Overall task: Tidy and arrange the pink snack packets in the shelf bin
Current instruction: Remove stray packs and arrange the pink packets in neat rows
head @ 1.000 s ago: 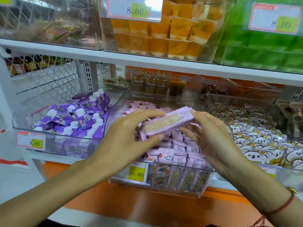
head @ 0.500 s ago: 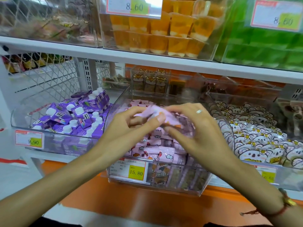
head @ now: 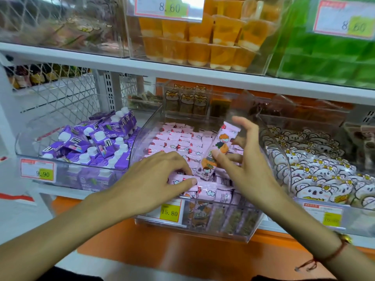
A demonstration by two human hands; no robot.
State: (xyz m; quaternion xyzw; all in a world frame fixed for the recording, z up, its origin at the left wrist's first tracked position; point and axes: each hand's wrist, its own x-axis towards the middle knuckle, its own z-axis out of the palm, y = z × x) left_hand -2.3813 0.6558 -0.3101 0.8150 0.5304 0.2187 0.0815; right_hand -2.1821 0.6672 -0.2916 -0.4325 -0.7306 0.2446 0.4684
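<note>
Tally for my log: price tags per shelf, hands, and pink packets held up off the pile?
Upper-shelf price tags: 2
Lower-shelf price tags: 3
Hands, left hand and right hand: 2
Held-up pink packet: 1
Total: 8
</note>
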